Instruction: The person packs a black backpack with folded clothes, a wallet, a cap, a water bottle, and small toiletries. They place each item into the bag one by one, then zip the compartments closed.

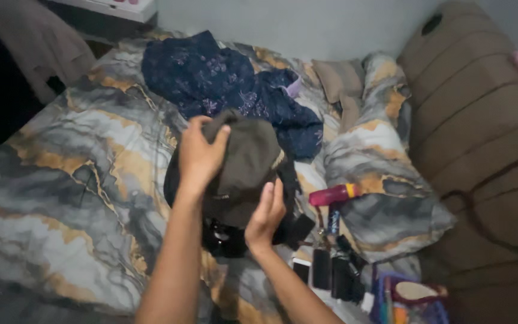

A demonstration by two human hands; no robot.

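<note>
Covering the bed (61, 180), marbled sheet under both hands (229, 186).

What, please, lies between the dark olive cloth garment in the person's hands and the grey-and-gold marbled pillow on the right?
In the head view, a slim red bottle lies on the bedsheet between the dark olive cloth garment and the grey-and-gold marbled pillow.

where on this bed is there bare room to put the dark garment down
The widest bare patch of bedspread lies left of the left hand, below the navy floral cloth. Right of the right hand it is crowded: red bottle, phones, pillow. Both hands hold the dark garment.
</note>
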